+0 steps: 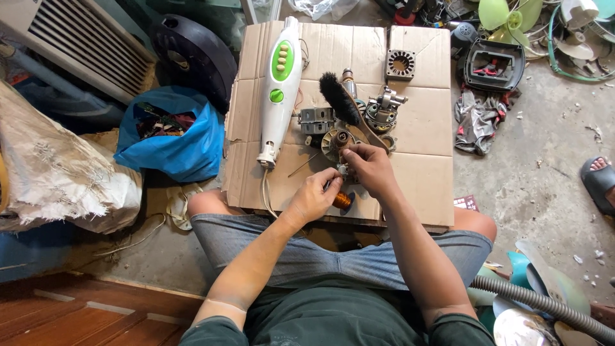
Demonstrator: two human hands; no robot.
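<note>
- Both forearms are reaching out over the lap toward a cardboard sheet point(410, 186) on the floor.
- Left hand point(315, 197) is curling shut around a copper-wound motor part point(342, 200), sitting at 6 o'clock on the sheet.
- Right hand point(369, 168) is pinching the part's upper end, fingertips pressed together.
- Judgement: bracing the lower hand, twisting gently, is sparing the fine wire.
- Brush point(338, 97) and white-green appliance body point(280, 90) are lying at 12 and 10 o'clock.
</note>
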